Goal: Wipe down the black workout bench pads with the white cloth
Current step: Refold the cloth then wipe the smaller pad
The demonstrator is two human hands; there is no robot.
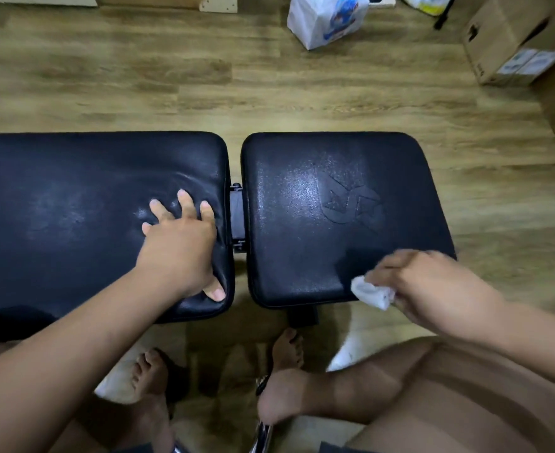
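Two black bench pads lie side by side across the view: a long left pad [73,197] and a shorter right pad [302,230] with an embossed logo. A black hinge bracket [237,217] joins them in the gap. My left hand [179,246] presses on the right end of the left pad, fingers spread, thumb over the near edge. My right hand [433,286] grips a bunched white cloth [372,292] at the near right corner of the right pad. That hand looks blurred.
Wood-look floor lies beyond the bench. A white plastic bag [325,18] stands at the back, cardboard boxes [514,44] at the back right. My bare feet [286,380] and knees sit below the bench's near edge, by a chrome leg [263,436].
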